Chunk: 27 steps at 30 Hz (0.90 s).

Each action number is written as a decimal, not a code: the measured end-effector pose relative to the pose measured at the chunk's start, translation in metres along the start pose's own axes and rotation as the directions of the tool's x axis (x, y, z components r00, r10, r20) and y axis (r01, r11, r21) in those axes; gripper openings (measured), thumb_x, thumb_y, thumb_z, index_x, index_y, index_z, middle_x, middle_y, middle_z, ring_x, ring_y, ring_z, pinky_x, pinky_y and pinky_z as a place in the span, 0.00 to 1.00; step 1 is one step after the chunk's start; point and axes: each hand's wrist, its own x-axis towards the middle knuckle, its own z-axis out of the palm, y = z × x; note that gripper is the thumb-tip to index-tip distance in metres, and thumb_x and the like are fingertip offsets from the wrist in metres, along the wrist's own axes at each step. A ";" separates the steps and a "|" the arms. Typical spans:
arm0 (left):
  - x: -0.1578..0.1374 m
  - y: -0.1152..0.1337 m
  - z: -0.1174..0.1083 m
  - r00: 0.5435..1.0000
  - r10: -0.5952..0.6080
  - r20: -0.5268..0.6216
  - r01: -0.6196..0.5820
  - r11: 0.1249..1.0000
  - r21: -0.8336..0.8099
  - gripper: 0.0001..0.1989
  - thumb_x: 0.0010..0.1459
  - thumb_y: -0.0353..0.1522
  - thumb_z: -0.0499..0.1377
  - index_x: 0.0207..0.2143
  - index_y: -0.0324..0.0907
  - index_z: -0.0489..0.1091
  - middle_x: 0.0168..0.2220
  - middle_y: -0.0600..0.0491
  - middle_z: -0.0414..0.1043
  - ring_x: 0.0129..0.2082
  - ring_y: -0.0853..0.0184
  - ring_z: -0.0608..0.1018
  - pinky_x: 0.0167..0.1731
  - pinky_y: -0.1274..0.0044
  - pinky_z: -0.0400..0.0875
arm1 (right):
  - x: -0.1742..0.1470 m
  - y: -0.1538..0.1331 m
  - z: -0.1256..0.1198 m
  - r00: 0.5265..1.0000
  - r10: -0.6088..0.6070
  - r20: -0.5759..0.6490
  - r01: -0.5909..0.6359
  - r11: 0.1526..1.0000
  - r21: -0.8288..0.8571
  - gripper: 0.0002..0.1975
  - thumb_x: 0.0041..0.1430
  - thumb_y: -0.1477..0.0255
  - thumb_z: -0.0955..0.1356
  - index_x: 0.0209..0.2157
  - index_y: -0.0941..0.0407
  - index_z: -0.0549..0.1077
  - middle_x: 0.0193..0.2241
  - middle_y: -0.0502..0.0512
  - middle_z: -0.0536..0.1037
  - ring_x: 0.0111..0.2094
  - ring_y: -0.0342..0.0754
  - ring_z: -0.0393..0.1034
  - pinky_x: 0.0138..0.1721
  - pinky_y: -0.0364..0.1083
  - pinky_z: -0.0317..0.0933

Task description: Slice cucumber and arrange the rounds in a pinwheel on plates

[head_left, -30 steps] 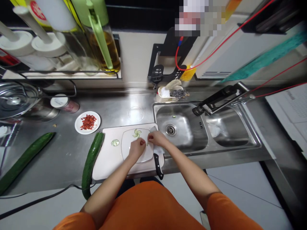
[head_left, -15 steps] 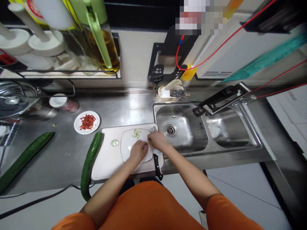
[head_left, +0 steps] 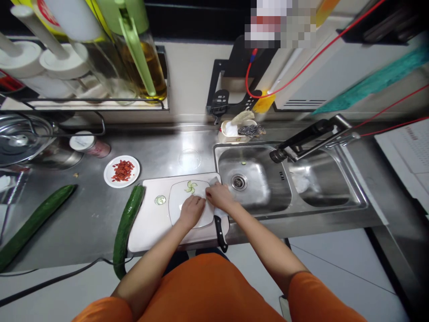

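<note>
A white plate (head_left: pixel 176 211) with a thin dark rim line lies on a white cutting board (head_left: pixel 144 230). Thin green cucumber slices (head_left: pixel 191 187) form a pinwheel near its far edge. Over the plate's right half, my left hand (head_left: pixel 193 211) has its fingers bent down and pressed together. Close beside it, my right hand (head_left: pixel 219 197) is closed in a pinch at the plate's right edge. Whatever the fingertips hold is too small or hidden to make out. A knife (head_left: pixel 220 232) with a black handle lies by the plate, its blade partly under my right forearm. A small clear dish (head_left: pixel 160 200) holds pale green pieces.
Two whole cucumbers (head_left: pixel 125 228) (head_left: pixel 36 226) lie to the left, one against the board. Behind them stands a small plate of red berries (head_left: pixel 122 171). A double sink (head_left: pixel 231 205) with a black faucet (head_left: pixel 301 138) is on the right. A bottle rack (head_left: pixel 134 105) hangs above the counter.
My left hand has turned slightly, with its knuckles now more on top and its fingers pointing toward my right hand. My right hand has barely moved.
</note>
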 end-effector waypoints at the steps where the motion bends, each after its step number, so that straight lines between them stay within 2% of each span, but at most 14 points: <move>1: 0.000 0.000 0.001 1.000 0.018 -0.013 -0.018 1.000 0.011 0.09 0.61 0.28 0.51 0.30 0.42 0.70 0.30 0.50 0.69 0.32 0.65 0.69 0.34 0.73 0.64 | 0.000 0.000 0.001 1.000 -0.004 -0.002 0.004 1.000 -0.007 0.12 0.60 0.72 0.60 0.37 0.55 0.75 0.38 0.59 0.77 0.46 0.54 0.62 0.41 0.49 0.52; 5: -0.003 0.004 0.003 0.998 0.045 -0.038 -0.045 0.999 0.001 0.08 0.59 0.28 0.52 0.30 0.42 0.71 0.30 0.49 0.69 0.32 0.65 0.69 0.35 0.72 0.65 | 0.001 -0.001 0.003 0.999 -0.029 -0.026 0.028 0.999 -0.036 0.12 0.60 0.73 0.60 0.37 0.55 0.75 0.39 0.59 0.77 0.46 0.55 0.62 0.40 0.49 0.52; 9: -0.008 0.009 0.001 0.999 0.053 -0.013 -0.054 0.997 -0.054 0.08 0.59 0.30 0.53 0.36 0.41 0.71 0.33 0.48 0.70 0.34 0.63 0.69 0.36 0.71 0.66 | -0.002 0.002 0.005 0.995 -0.036 -0.097 0.034 0.999 -0.026 0.11 0.60 0.72 0.61 0.36 0.55 0.75 0.39 0.59 0.75 0.46 0.54 0.61 0.39 0.48 0.52; 12: -0.012 0.010 -0.002 0.998 0.065 0.022 -0.063 0.995 -0.084 0.12 0.59 0.30 0.52 0.44 0.40 0.70 0.39 0.46 0.70 0.37 0.62 0.69 0.39 0.69 0.67 | -0.012 0.007 0.010 0.980 0.019 -0.199 -0.008 0.999 0.054 0.10 0.61 0.70 0.62 0.36 0.55 0.75 0.38 0.58 0.74 0.44 0.52 0.60 0.39 0.47 0.52; 17: -0.020 0.010 -0.003 0.996 0.067 0.065 -0.061 0.994 -0.094 0.17 0.59 0.29 0.51 0.51 0.40 0.66 0.46 0.45 0.69 0.42 0.60 0.69 0.42 0.67 0.67 | -0.043 0.007 0.030 0.915 0.173 -0.364 -0.113 0.977 0.180 0.14 0.64 0.70 0.59 0.42 0.54 0.75 0.40 0.58 0.72 0.44 0.51 0.57 0.42 0.47 0.52; 22: -0.025 0.010 -0.003 0.993 0.072 0.095 -0.064 0.994 -0.086 0.18 0.61 0.29 0.49 0.53 0.40 0.65 0.50 0.44 0.68 0.44 0.60 0.68 0.44 0.67 0.66 | -0.064 -0.009 0.057 0.932 0.117 -0.343 -0.083 0.990 0.112 0.18 0.64 0.69 0.60 0.54 0.46 0.68 0.48 0.61 0.68 0.52 0.57 0.52 0.43 0.50 0.53; 27: -0.025 0.011 -0.003 0.993 0.070 0.100 -0.063 0.995 -0.074 0.18 0.61 0.30 0.48 0.53 0.40 0.65 0.51 0.44 0.68 0.46 0.59 0.68 0.44 0.67 0.66 | -0.065 -0.012 0.068 0.938 0.149 -0.313 -0.136 0.989 0.062 0.21 0.64 0.68 0.60 0.58 0.43 0.63 0.51 0.61 0.66 0.54 0.59 0.50 0.46 0.52 0.52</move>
